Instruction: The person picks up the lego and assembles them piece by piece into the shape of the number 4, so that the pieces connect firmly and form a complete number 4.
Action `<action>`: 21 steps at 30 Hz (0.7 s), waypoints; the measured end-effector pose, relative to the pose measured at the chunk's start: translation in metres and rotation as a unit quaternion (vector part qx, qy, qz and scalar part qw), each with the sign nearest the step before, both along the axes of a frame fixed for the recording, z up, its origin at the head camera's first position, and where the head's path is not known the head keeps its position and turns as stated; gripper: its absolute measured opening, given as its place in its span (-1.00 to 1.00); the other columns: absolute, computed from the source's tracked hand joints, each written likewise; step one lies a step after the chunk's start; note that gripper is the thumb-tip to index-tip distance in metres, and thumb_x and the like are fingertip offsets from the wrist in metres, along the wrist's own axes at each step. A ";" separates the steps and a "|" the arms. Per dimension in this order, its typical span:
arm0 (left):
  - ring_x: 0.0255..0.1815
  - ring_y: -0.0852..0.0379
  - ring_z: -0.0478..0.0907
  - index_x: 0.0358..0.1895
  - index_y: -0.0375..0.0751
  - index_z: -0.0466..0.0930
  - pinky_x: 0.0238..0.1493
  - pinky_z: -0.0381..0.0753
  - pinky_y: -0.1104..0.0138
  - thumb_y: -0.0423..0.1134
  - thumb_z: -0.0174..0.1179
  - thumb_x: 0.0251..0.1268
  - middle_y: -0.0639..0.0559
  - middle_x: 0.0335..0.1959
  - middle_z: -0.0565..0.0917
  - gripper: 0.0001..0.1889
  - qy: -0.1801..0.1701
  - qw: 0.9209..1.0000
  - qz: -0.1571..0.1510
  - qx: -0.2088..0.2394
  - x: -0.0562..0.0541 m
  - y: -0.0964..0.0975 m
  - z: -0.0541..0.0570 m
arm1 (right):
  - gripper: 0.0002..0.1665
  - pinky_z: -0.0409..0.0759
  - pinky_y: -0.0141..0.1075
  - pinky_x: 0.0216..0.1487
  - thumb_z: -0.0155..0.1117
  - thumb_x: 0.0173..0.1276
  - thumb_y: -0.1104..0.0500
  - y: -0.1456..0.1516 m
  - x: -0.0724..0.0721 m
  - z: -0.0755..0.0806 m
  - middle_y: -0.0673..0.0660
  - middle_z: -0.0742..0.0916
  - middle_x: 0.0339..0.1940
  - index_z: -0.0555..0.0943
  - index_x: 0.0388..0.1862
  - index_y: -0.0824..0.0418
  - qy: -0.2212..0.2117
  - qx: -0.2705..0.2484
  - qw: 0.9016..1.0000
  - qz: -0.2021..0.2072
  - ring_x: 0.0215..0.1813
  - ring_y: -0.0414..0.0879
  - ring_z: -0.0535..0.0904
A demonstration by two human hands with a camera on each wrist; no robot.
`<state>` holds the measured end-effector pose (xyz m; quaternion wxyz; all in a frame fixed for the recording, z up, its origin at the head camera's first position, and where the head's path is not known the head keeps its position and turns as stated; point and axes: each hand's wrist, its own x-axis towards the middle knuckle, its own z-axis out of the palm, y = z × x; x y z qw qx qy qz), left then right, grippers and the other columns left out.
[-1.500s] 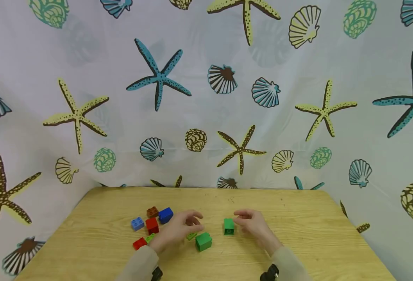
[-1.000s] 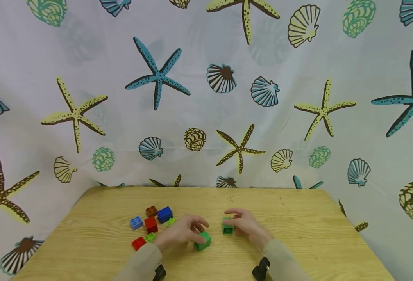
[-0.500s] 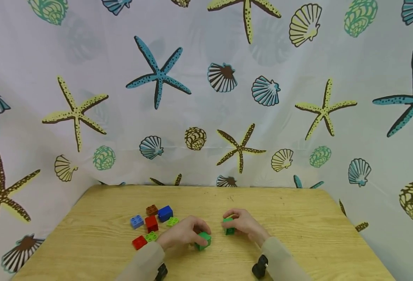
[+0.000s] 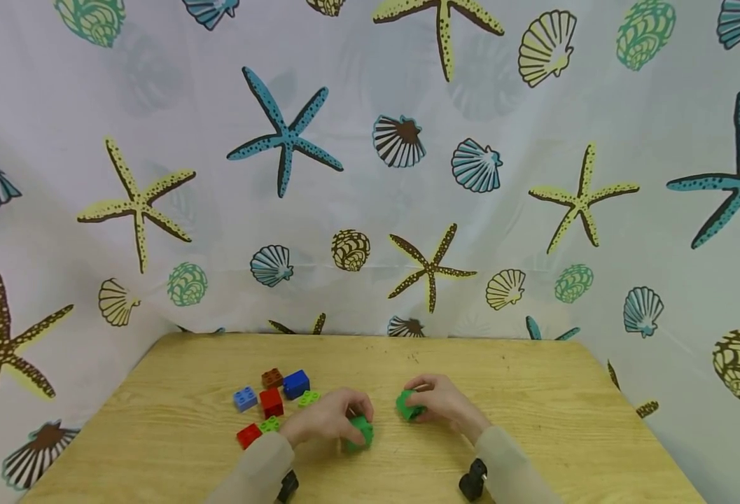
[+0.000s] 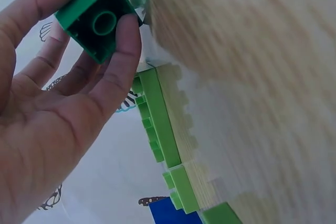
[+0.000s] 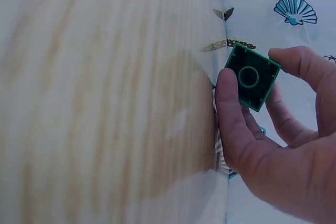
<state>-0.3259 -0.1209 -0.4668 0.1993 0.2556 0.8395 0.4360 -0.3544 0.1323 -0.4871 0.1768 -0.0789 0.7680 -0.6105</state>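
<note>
A pale wooden table (image 4: 546,399) fills the near part of the scene, and a white cloth (image 4: 370,203) printed with starfish and shells hangs beyond its far edge and along both sides. Toward the left lie a brown brick (image 4: 272,379), two blue bricks (image 4: 297,384), two red bricks (image 4: 271,402) and two lime bricks (image 4: 269,425). Near the middle, the left hand (image 4: 328,418) pinches one green brick (image 4: 361,433); farther off and to the right, the right hand (image 4: 447,400) pinches another green brick (image 4: 406,404). One and a half seconds ago neither hand gripped anything and both green bricks sat flat; now both are tilted, though how far they clear the wood is hard to judge.
</note>
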 end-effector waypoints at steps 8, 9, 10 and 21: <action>-0.07 0.04 0.52 0.04 -0.21 0.56 0.08 0.53 0.04 -0.36 0.40 0.13 -0.02 -0.11 0.61 -0.62 0.006 1.000 0.022 0.019 0.000 -0.002 -0.001 | -0.61 0.68 -0.19 -0.13 0.38 0.26 0.32 0.006 0.002 0.002 0.29 0.63 0.04 0.46 0.02 0.32 0.003 -0.015 0.999 0.030 -0.13 -0.07 0.63; -0.03 0.03 0.51 0.12 -0.20 0.54 0.10 0.52 0.02 -0.33 0.40 0.14 -0.04 -0.05 0.61 -0.56 0.006 0.999 0.030 0.024 0.001 -0.002 -0.001 | -0.62 0.68 -0.21 -0.15 0.38 0.26 0.33 0.007 0.003 0.002 0.27 0.64 0.02 0.46 0.00 0.32 0.008 -0.012 0.999 0.035 -0.14 -0.08 0.63; 0.00 0.02 0.51 0.19 -0.21 0.52 0.12 0.52 0.01 -0.31 0.39 0.16 -0.06 0.00 0.60 -0.51 0.004 0.999 0.041 0.030 0.001 -0.002 -0.001 | -0.64 0.66 -0.23 -0.16 0.39 0.25 0.34 0.007 0.003 0.003 0.25 0.65 0.00 0.47 -0.03 0.31 0.012 -0.009 0.999 0.040 -0.15 -0.09 0.62; 0.08 0.01 0.57 0.29 -0.29 0.49 0.07 0.59 0.08 -0.09 0.33 0.28 -0.04 0.04 0.65 -0.43 0.017 0.991 0.103 0.082 -0.003 0.005 -0.001 | -0.36 0.59 -0.09 0.13 0.49 0.15 0.27 0.008 0.009 0.007 0.21 0.66 0.19 0.55 0.25 0.24 0.051 0.074 0.993 0.079 0.22 0.08 0.55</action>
